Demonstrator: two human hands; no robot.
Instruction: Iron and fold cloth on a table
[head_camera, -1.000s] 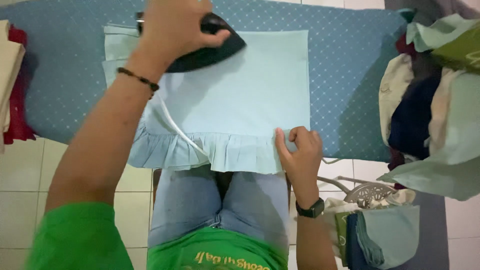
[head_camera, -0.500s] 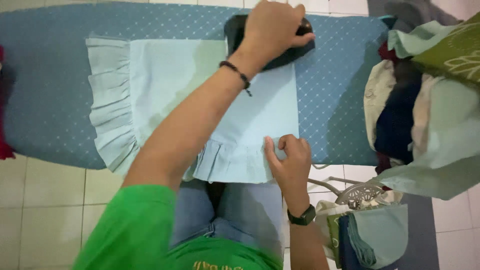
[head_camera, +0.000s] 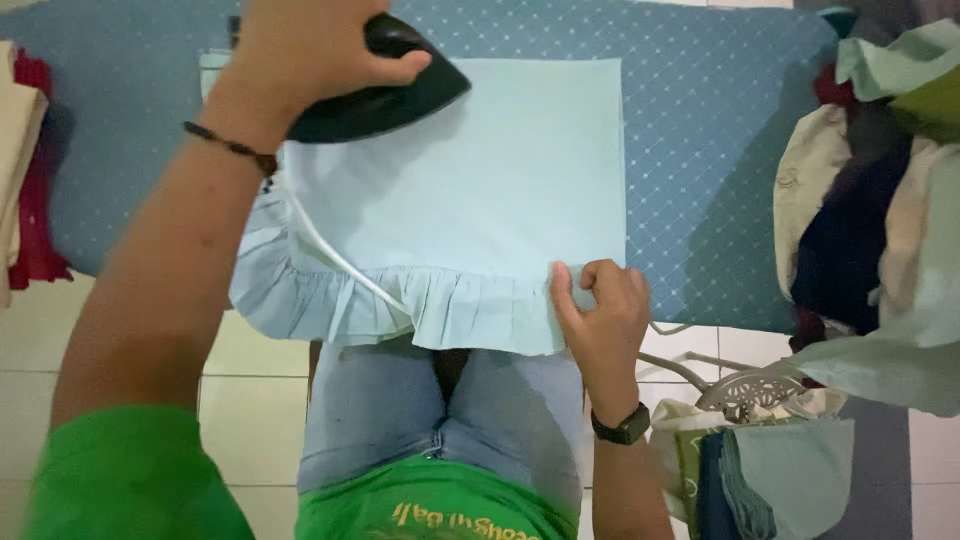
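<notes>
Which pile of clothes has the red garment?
The small stack at the board's far left edge: cream on top, red beneath. The big heap on the right shows no bright red.

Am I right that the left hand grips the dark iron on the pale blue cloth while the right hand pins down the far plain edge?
Not quite: the head view shows the right hand pinning the near ruffled edge of the pale blue cloth. The left hand does grip the dark iron.

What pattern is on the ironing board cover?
The ironing board cover is blue with a grid of small white dots, seen in the head view.
</notes>
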